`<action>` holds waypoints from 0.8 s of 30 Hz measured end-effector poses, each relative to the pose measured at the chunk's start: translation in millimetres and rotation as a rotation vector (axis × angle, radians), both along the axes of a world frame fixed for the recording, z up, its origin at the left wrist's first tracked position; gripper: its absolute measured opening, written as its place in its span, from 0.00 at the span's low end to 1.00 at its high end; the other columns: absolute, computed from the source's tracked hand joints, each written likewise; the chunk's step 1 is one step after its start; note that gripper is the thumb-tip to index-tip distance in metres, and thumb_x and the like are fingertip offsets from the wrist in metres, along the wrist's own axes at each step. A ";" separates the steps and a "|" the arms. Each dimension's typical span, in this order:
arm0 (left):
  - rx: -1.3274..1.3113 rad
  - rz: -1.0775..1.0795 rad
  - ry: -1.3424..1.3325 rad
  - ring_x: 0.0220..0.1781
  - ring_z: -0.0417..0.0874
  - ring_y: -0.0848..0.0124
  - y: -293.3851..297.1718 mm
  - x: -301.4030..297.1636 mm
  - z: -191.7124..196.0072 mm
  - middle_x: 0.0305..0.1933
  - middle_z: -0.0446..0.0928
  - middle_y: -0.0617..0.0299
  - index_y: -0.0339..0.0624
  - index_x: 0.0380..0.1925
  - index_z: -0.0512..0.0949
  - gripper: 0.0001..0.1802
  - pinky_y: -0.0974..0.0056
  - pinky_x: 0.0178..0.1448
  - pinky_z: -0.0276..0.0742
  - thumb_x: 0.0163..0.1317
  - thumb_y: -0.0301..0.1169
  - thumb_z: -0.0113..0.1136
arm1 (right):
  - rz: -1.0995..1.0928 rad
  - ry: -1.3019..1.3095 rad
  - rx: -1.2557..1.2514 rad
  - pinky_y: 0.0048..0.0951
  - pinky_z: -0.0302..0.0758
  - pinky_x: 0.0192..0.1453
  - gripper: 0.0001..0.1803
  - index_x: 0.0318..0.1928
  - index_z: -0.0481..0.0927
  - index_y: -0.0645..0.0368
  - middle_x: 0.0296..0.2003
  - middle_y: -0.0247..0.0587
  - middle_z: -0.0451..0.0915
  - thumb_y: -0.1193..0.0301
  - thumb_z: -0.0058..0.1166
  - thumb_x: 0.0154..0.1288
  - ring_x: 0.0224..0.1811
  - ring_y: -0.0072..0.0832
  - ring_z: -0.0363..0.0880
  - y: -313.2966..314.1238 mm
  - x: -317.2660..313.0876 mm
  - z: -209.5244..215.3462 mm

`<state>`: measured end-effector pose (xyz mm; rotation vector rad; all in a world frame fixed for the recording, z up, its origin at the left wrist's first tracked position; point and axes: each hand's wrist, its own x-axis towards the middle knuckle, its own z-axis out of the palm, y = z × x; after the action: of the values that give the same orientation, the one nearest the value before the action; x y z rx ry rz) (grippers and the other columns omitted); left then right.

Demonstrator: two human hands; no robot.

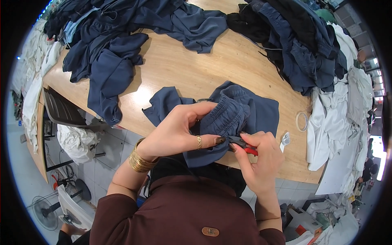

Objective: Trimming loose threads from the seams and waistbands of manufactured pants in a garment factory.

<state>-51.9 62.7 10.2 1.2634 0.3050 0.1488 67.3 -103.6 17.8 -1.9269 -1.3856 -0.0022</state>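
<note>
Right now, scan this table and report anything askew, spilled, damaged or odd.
Nothing looks spilled or damaged. One mild oddity: a white spoon-like item lies on the wooden table, right of the right hand, between the dark blue garment and white cloth; it seems odd among clothing.

Most fingers of the left hand (175,130) are hidden behind the gathered navy fabric waistband (225,116); the right hand (264,161) covers part of the red-and-black cutter (241,143). The top edge crops the far left heap of dark-blue cloth garments (141,15). The tan oval shirt patch (210,231) bears markings too small to tell.
</note>
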 end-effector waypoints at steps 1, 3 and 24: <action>0.000 0.000 0.000 0.48 0.75 0.77 -0.1 -0.1 0.5 0.46 0.76 0.61 0.27 0.51 0.71 0.27 0.71 0.55 0.69 0.49 0.20 0.67 | 0.000 -0.006 0.001 0.26 0.64 0.26 0.15 0.34 0.75 0.59 0.25 0.34 0.75 0.73 0.66 0.47 0.24 0.28 0.70 0.2 -0.2 0.3; -0.002 -0.005 0.008 0.49 0.75 0.77 -0.3 -0.1 1.3 0.46 0.76 0.61 0.27 0.51 0.70 0.27 0.71 0.55 0.69 0.49 0.20 0.66 | -0.001 -0.012 0.002 0.26 0.64 0.26 0.14 0.34 0.75 0.59 0.25 0.34 0.75 0.73 0.66 0.47 0.24 0.28 0.70 0.5 -0.4 0.8; -0.008 -0.042 -0.003 0.45 0.73 0.81 1.2 -1.4 -1.0 0.44 0.76 0.64 0.30 0.52 0.70 0.26 0.73 0.50 0.72 0.51 0.17 0.63 | 0.044 -0.108 0.029 0.27 0.63 0.24 0.14 0.33 0.75 0.59 0.24 0.33 0.74 0.72 0.66 0.46 0.23 0.28 0.67 3.0 2.8 -2.7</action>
<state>-53.4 63.9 9.2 1.2605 0.2764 0.1137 70.1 -100.7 15.1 -1.8967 -1.4905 -0.1065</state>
